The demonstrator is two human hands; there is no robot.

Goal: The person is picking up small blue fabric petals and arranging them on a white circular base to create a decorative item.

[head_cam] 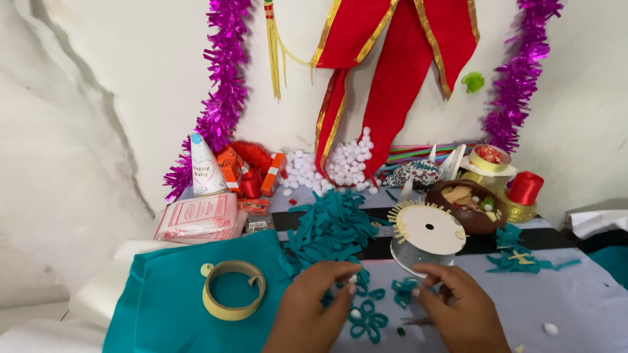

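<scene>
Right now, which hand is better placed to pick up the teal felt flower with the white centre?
The left hand. Its fingertips hover just above the teal felt flower, while the right hand rests farther right, near a smaller teal piece.

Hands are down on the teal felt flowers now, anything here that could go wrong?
The left hand pinches a small white pompom over the teal felt flower; it could slip and roll among the felt strips. The right hand works right beside the upright ribbon spool, so a nudge might tip it.
</scene>
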